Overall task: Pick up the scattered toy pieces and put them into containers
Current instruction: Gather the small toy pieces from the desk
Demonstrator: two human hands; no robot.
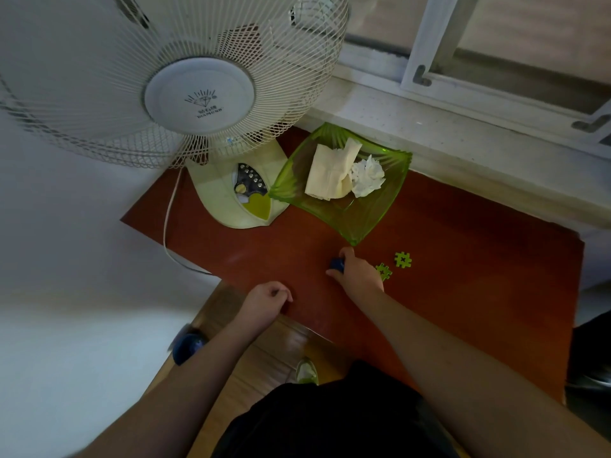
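Below the green tray (355, 226), my right hand (358, 272) pinches a blue toy piece (337, 264) (two green pieces (402, 260) beside); left hand (264, 302) fisted on the table edge (297, 320).

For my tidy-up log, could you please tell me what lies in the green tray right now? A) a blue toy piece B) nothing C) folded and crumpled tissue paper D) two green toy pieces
C: the green tray holds folded tissue and crumpled tissue; both green toy pieces lie on the table.
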